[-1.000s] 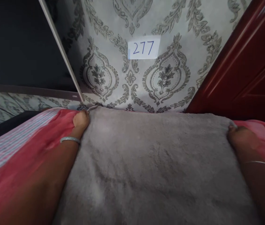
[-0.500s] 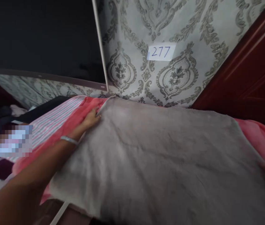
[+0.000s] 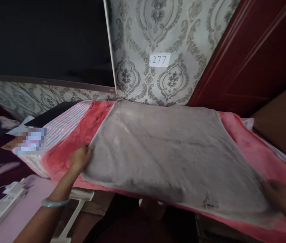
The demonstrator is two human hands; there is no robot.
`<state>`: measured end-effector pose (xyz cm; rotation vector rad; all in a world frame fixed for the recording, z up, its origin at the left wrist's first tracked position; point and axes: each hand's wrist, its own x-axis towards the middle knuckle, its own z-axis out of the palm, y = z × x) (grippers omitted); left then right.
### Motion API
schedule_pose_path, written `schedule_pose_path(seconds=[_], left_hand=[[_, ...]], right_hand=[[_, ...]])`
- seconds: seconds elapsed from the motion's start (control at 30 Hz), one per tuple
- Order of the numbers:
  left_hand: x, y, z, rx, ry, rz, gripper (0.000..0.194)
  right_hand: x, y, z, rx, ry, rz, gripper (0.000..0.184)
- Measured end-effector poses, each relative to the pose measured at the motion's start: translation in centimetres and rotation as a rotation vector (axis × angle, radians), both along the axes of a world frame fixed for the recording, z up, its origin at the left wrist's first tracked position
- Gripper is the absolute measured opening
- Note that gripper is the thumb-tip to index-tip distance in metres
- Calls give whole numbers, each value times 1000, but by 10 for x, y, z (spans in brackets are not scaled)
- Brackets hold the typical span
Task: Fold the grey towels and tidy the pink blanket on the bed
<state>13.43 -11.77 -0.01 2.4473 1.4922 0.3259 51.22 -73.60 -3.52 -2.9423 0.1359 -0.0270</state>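
A grey plush cloth (image 3: 158, 145) lies spread out over a red and pink cover (image 3: 69, 150), with a few creases across it. My left hand (image 3: 80, 158), wearing a pale bangle, pinches the cloth's left edge close to its near corner. At the right edge is my right hand (image 3: 276, 192), dark and partly blurred. Its fingers appear closed on the cloth's border, though their tips are hard to make out. The near edge of the cloth runs just inside the edge of the cover.
Behind stands a patterned wall (image 3: 132, 40) with a paper marked 277 (image 3: 159, 60). A large dark screen (image 3: 44, 40) is at the left, a dark red door-like panel (image 3: 244, 60) at the right. A white power strip (image 3: 6, 199) and a white metal frame (image 3: 75, 209) sit lower left.
Both hands have come back from the far corners along the side edges toward me. The cloth lies flatter, its near edge now visible. The view has drawn back.
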Motion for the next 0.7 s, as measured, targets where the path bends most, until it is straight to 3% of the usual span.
schedule_pose_path(seconds=[0.2, 0.4, 0.53, 0.7], left_hand=[[-8, 5, 12, 109, 26, 31, 44], [-16, 12, 3, 70, 204, -12, 46], [-12, 32, 0, 27, 241, -18, 30], [17, 62, 8, 32, 180, -96, 32]], right_hand=[[-12, -5, -3, 117, -32, -145, 43], [-18, -4, -8, 53, 28, -85, 55], [-20, -1, -2, 17, 48, -18, 60], [-23, 13, 10, 3, 21, 11, 62]])
